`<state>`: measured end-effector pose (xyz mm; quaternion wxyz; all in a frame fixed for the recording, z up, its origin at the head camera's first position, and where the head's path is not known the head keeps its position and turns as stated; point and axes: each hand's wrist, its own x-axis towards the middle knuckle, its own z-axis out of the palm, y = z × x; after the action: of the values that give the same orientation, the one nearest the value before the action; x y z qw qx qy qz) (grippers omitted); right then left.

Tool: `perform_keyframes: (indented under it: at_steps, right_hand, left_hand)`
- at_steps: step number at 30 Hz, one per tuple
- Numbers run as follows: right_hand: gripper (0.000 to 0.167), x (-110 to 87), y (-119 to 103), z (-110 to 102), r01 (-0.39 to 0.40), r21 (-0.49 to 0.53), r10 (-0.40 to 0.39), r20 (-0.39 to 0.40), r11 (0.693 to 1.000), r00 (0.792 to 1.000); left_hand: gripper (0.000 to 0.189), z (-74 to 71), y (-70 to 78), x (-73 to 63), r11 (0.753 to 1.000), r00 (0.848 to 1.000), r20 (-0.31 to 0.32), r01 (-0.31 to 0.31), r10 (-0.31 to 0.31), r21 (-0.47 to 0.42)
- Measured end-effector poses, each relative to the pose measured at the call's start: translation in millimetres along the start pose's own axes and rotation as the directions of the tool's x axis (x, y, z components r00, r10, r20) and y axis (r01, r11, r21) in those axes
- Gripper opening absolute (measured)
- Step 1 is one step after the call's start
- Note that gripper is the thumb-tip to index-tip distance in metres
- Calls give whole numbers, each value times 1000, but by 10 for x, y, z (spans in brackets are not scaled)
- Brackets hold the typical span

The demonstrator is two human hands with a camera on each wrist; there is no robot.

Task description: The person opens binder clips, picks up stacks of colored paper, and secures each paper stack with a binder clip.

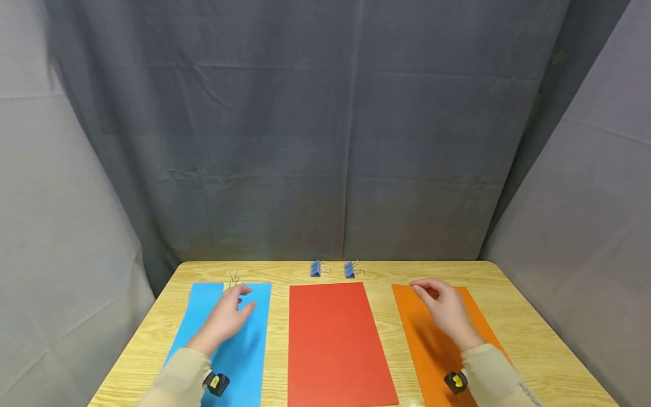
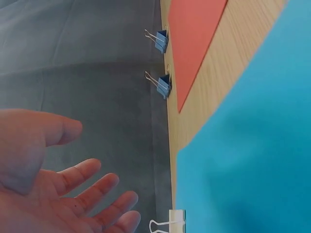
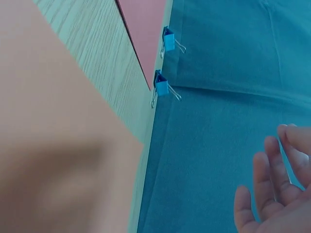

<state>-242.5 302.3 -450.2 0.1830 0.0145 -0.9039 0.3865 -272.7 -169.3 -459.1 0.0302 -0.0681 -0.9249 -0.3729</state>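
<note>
My left hand hovers over the blue sheet, fingers spread and holding nothing. Just past its fingertips, a pale binder clip clamps the far edge of that sheet, its wire handles pointing away. Above the orange sheet is my right hand, its fingers loosely bent and the thumb close to the index finger. Nothing shows in its grasp in the right wrist view. A red sheet lies between the two. Behind it sit two blue binder clips, the left one and the right one.
A wooden table carries everything. Its far edge meets a grey curtain, and paler cloth hangs along the left side and the right side.
</note>
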Motion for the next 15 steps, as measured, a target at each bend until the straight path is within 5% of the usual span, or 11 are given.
perform_keyframes:
  at_steps: [15]
  right_hand:
    - [18, 40, -75, 232, -34, 30, 34, -3, 999, 999]
  left_hand:
    - [42, 143, 260, 33, 999, 999, 19, -27, 28, -46]
